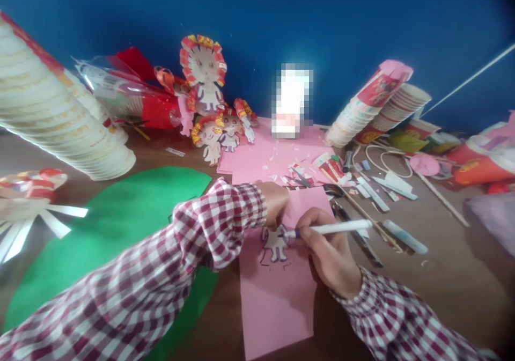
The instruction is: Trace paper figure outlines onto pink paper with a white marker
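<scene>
My right hand (328, 253) grips a white marker pen (341, 227), its tip at the edge of a small white paper figure (277, 247). That cutout, with purple outlines, lies on a pink sheet of paper (277, 307). Purple strokes show on the pink sheet around the figure's legs. My left hand (274, 203) rests at the top of the cutout, fingers bent down onto it; the fingertips are mostly hidden, so I cannot tell whether they pinch or only press.
A green paper circle (161, 200) lies at left. Stacked paper cups (60, 103) lean beside it; more cup stacks (362, 103) stand back right. Paper dolls (207, 93) stand by the blue wall. Scissors (300, 178), scraps and a craft knife (372, 192) lie around the pink sheets.
</scene>
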`<state>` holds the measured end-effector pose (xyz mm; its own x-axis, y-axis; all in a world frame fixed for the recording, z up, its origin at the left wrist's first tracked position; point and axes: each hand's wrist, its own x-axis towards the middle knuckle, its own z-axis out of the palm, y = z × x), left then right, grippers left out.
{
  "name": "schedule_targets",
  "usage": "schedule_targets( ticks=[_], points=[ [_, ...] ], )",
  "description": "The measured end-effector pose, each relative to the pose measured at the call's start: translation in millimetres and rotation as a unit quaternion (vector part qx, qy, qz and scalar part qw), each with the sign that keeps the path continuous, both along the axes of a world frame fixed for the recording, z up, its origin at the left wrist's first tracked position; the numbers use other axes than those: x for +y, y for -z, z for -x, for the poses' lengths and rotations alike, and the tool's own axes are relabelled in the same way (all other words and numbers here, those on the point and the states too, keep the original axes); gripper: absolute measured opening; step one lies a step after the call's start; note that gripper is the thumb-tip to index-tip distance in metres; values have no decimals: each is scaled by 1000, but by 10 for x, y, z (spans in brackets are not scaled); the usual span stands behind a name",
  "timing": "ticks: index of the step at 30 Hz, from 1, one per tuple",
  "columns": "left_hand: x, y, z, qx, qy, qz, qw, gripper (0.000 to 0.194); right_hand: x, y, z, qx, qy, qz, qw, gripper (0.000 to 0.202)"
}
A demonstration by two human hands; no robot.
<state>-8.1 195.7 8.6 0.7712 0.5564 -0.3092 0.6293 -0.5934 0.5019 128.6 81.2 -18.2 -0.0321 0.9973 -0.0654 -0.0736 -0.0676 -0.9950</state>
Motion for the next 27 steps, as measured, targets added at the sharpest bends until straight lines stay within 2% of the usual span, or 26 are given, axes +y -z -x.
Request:
schedule_targets(
  ticks=[2, 6, 10, 14, 17, 20, 22, 27],
  points=[
    [6, -12, 10, 25, 17, 2, 1000, 13, 21, 8, -31, 58, 43, 4, 997, 15],
    [7, -99, 11, 55, 37, 9, 998, 11, 81, -42, -60, 124, 78, 10, 989, 14],
    [-12, -147, 20, 27, 41, 26, 998, 10, 134, -97, -91, 138, 97, -11, 986, 15],
    [-71, -194, 99, 29, 22, -17, 999, 8, 188, -98, -141, 134, 114, -31, 984, 10],
    [-151, -288, 200, -8, -18, -31, 999, 13, 231, -79, -188, 82, 127, -40, 988, 14],
    [-248, -411, 280, -25, -50, -42, 998, 10, 262, -50, -231, -24, 132, -86, 987, 21],
    [-316, -489, 305, -27, -75, -60, 995, 10, 271, -30, -253, -92, 128, -133, 979, 24],
    [-602, -668, 317, -55, -132, -119, 983, 18, 240, -5, -284, -181, 128, -214, 951, 23]
  ],
)
